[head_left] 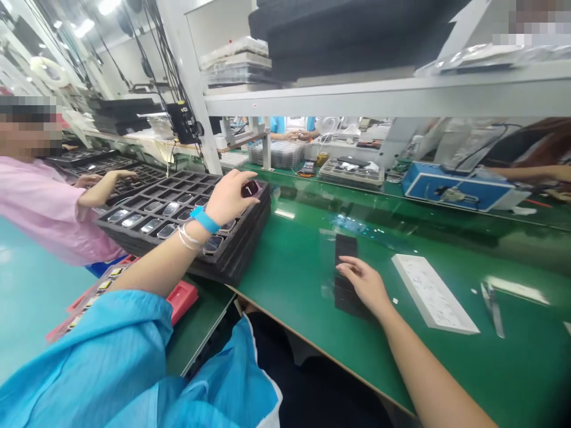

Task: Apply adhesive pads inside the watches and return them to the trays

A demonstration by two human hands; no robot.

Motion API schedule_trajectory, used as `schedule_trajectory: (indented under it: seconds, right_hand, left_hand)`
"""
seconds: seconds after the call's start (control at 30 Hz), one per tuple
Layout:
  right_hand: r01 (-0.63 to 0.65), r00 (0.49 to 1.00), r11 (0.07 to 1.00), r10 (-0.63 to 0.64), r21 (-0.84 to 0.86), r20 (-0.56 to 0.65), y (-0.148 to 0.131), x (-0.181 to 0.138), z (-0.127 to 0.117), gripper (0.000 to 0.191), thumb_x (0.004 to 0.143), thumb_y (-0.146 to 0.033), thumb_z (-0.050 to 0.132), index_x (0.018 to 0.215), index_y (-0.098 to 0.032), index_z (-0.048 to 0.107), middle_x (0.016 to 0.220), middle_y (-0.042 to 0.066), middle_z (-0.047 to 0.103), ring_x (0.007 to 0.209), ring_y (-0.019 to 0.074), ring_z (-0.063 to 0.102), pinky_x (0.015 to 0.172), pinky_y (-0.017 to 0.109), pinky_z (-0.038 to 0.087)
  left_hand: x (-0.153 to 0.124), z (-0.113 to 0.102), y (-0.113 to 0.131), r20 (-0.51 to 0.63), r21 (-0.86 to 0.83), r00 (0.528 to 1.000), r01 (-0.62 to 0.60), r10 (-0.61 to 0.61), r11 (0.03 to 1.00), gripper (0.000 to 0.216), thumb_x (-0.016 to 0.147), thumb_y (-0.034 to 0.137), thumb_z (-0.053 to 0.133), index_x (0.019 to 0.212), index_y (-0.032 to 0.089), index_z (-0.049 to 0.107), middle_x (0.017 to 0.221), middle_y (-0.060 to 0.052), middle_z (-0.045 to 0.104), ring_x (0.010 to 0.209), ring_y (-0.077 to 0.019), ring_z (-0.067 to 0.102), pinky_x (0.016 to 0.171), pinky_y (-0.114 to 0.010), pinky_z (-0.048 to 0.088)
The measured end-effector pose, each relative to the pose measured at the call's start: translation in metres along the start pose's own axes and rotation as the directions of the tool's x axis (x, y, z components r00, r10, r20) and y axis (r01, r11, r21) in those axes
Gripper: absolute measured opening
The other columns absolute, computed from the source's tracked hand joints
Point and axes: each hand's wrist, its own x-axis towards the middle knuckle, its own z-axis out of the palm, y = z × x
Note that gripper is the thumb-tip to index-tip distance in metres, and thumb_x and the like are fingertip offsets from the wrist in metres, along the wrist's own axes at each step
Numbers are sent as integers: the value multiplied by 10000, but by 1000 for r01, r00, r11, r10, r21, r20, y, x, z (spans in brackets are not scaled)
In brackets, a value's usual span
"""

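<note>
Tray (175, 191) looks part-filled; above it the left hand (228, 199) pinches a watch-like piece (250, 189); right of the tray, the right hand (366, 286) is unclenched.

Green bench (289, 261), top glossy, streaked with reflections. White shelf (357, 98) above it, joined to a pale post (193, 77); dark cables (158, 47) hang alongside. To my left: pale blue-green floor (27, 285), bright ceiling lights (83, 28) overhead.

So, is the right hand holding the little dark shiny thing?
No, the left hand, with the blue wristband on its wrist, holds the dark shiny thing.
</note>
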Motion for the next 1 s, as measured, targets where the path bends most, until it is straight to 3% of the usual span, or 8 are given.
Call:
schedule_trajectory:
  seconds: [0.17, 0.33, 0.47, 0.6, 0.73, 0.83, 0.93, 1.0]
  right_hand:
    - [105, 994, 985, -105, -138, 9, 2, -1, -2, 441, 747, -522, 619, 1026, -194, 712, 907, 86, 754, 843, 242, 720, 829, 393, 559]
    - [137, 991, 966, -134, -218, 31, -1, -3, -2, 364, 784, -466, 570, 1001, -208, 708, 907, 72, 756, 847, 236, 721, 828, 385, 563]
    - [165, 986, 952, -151, -256, 75, -4, -4, -2, 347, 815, -451, 543, 1004, -211, 707, 930, 66, 757, 871, 232, 719, 854, 385, 559]
    - [177, 983, 942, -154, -283, 101, -8, -6, -1, 320, 833, -422, 539, 1003, -213, 712, 943, 58, 755, 881, 225, 711, 872, 383, 550]
    - [188, 980, 935, -161, -302, 114, -14, -8, 0, 275, 855, -386, 544, 995, -225, 719, 959, 47, 755, 895, 221, 705, 889, 379, 538]
    - [191, 980, 933, -161, -306, 120, -17, -10, 2, 244, 864, -335, 550, 994, -223, 724, 950, 47, 755, 886, 219, 704, 876, 366, 536]
    - [190, 980, 933, -160, -307, 118, -17, -10, 3, 213, 860, -266, 566, 982, -207, 731, 932, 53, 755, 868, 212, 702, 860, 347, 532]
    - [189, 981, 930, -162, -316, 111, -17, -9, 3, 205, 862, -234, 576, 986, -195, 735, 939, 57, 754, 871, 206, 699, 854, 334, 527]
  left_hand:
    - [49, 22, -32, 143, 232, 970, 159, -195, 960, 656, 744, 398, 784, 1306, 125, 585, 1103, -124, 676, 1073, -276, 616, 956, -360, 472]
    - [55, 57, -60, 299, 341, 883, 255, -362, 905, 534, 817, 504, 660, 1227, 161, 650, 1153, -137, 696, 1102, -293, 636, 928, -346, 489]
    - [45, 74, -74, 340, 319, 885, 210, -319, 924, 472, 898, 494, 521, 1180, 155, 689, 1131, -141, 696, 1107, -270, 638, 970, -320, 476]
    - [35, 75, -66, 290, 347, 890, 244, -351, 906, 522, 921, 500, 457, 1265, 152, 640, 1273, -194, 611, 1237, -339, 554, 1041, -457, 441]
    - [30, 72, -52, 181, 384, 945, 187, -272, 904, 693, 930, 568, 382, 1491, 162, 406, 1562, -213, 329, 1485, -388, 209, 1130, -660, 228]
    - [30, 71, -50, 429, 359, 867, 95, -254, 929, 709, 958, 520, 277, 1558, 143, 255, 1626, -198, 186, 1524, -347, 101, 1148, -654, 179]
    - [33, 74, -58, 612, 364, 748, 21, -256, 931, 615, 973, 410, 220, 1529, 179, 346, 1624, -188, 196, 1521, -341, 124, 1137, -643, 213]
    - [33, 77, -65, 590, 362, 784, -41, -195, 931, 578, 976, 368, 219, 1486, 203, 434, 1609, -182, 246, 1512, -349, 164, 1117, -642, 252]
